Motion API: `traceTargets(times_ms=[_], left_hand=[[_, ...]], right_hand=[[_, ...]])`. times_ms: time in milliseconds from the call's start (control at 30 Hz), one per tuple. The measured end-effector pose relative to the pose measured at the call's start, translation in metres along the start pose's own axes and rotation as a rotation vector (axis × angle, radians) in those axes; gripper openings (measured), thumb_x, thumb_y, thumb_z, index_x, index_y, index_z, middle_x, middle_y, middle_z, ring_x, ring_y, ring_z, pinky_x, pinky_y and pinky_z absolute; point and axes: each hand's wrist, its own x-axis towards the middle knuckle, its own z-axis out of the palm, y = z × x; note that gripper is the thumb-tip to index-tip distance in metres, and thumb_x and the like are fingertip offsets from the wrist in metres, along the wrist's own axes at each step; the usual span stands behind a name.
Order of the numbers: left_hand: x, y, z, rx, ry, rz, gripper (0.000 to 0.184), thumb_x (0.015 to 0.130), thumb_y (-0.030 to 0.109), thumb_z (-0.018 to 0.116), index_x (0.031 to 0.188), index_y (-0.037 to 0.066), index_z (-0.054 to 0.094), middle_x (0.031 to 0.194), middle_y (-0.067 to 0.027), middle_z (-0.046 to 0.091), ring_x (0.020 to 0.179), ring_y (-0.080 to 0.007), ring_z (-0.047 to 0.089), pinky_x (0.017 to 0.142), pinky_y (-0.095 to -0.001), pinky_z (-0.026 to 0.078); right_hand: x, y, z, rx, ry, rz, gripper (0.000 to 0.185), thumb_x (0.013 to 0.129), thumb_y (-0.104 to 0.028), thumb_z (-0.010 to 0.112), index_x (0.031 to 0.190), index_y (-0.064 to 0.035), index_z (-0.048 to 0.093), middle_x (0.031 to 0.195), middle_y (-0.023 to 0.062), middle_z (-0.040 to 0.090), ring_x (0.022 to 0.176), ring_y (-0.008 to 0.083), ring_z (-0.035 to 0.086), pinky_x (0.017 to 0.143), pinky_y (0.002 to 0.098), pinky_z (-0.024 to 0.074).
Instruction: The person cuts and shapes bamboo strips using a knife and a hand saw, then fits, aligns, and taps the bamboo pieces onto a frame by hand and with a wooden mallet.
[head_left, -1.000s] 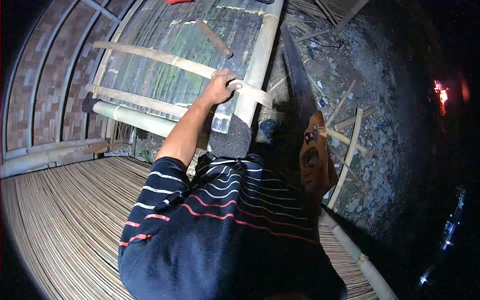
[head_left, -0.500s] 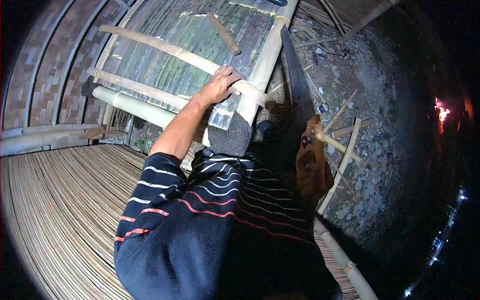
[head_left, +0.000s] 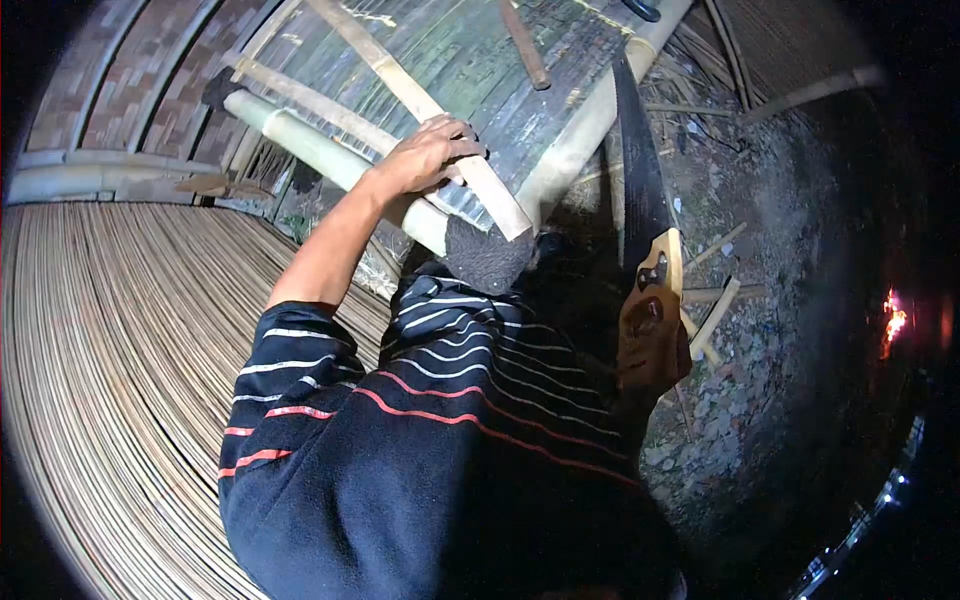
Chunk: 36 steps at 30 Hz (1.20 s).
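The pale, flat bamboo strip point(head_left: 405, 90) has swung since the earlier frame, its near end shifting from across the thick, pale bamboo rail point(head_left: 572, 150) to over the dark-grey wrapped corner point(head_left: 485, 258). The strip slants above the greenish slatted platform point(head_left: 455, 65), pinched by the left hand point(head_left: 425, 158), fingers over it. Right of the rail stands a dark-bladed handsaw point(head_left: 640, 175); in shadow there, I cannot tell the right hand's grip. A slim brown wooden stick point(head_left: 524, 45) lies farther off.
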Motion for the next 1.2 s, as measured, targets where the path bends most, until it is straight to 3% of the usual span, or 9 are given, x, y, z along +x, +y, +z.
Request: traceTargets(times_ms=[267, 433, 1000, 1067, 1133, 1200], left_hand=[[-0.034, -0.017, -0.003, 0.049, -0.083, -0.169, 0.059, 0.074, 0.009, 0.083, 0.131, 0.019, 0.068, 0.141, -0.0121, 0.056, 0.138, -0.0371, 0.046, 0.117, -0.0485, 0.039], [-0.039, -0.022, 0.002, 0.107, -0.031, -0.125, 0.061, 0.078, 0.009, 0.081, 0.135, 0.023, 0.066, 0.140, -0.0135, 0.057, 0.137, -0.0362, 0.048, 0.118, -0.0478, 0.038], [-0.014, -0.017, 0.003, 0.055, 0.023, -0.222, 0.060, 0.072, 0.006, 0.082, 0.129, 0.020, 0.071, 0.137, -0.0169, 0.056, 0.132, -0.0384, 0.050, 0.114, -0.0467, 0.042], [-0.012, -0.015, 0.006, 0.071, 0.199, -0.346, 0.060, 0.070, 0.007, 0.083, 0.128, 0.018, 0.070, 0.135, -0.0182, 0.059, 0.127, -0.0404, 0.053, 0.111, -0.0464, 0.044], [-0.002, -0.016, 0.007, -0.087, 0.402, -0.685, 0.056, 0.081, 0.015, 0.079, 0.135, 0.011, 0.064, 0.131, -0.0248, 0.056, 0.121, -0.0450, 0.057, 0.101, -0.0513, 0.049], [0.019, -0.003, 0.002, -0.147, 0.593, -1.185, 0.069, 0.084, 0.031, 0.082, 0.141, 0.005, 0.054, 0.132, -0.0283, 0.052, 0.123, -0.0459, 0.056, 0.101, -0.0504, 0.049]], right_hand=[[0.008, 0.008, 0.013, 0.031, -0.017, -0.043, 0.031, 0.107, -0.018, 0.054, 0.123, 0.0069, 0.064, 0.096, 0.0100, 0.069, 0.076, 0.0183, 0.068, 0.070, 0.0347, 0.0615], [0.012, 0.009, 0.017, 0.041, -0.020, -0.056, 0.031, 0.107, -0.018, 0.054, 0.123, 0.0069, 0.064, 0.096, 0.0099, 0.068, 0.075, 0.0182, 0.068, 0.070, 0.0345, 0.0615], [0.011, 0.005, 0.016, 0.031, -0.013, -0.046, 0.031, 0.107, -0.018, 0.055, 0.123, 0.0069, 0.064, 0.095, 0.0094, 0.068, 0.074, 0.0180, 0.067, 0.069, 0.0339, 0.0613], [0.010, 0.004, 0.016, 0.029, -0.009, -0.042, 0.031, 0.107, -0.018, 0.055, 0.123, 0.0069, 0.064, 0.095, 0.0094, 0.068, 0.074, 0.0180, 0.067, 0.069, 0.0338, 0.0613], [0.009, 0.003, 0.017, 0.025, -0.006, -0.036, 0.031, 0.107, -0.018, 0.055, 0.123, 0.0069, 0.064, 0.095, 0.0093, 0.068, 0.074, 0.0179, 0.067, 0.069, 0.0337, 0.0612], [0.008, 0.002, 0.015, 0.022, -0.001, -0.035, 0.031, 0.107, -0.018, 0.055, 0.123, 0.0069, 0.064, 0.095, 0.0093, 0.068, 0.074, 0.0179, 0.067, 0.069, 0.0337, 0.0612]])
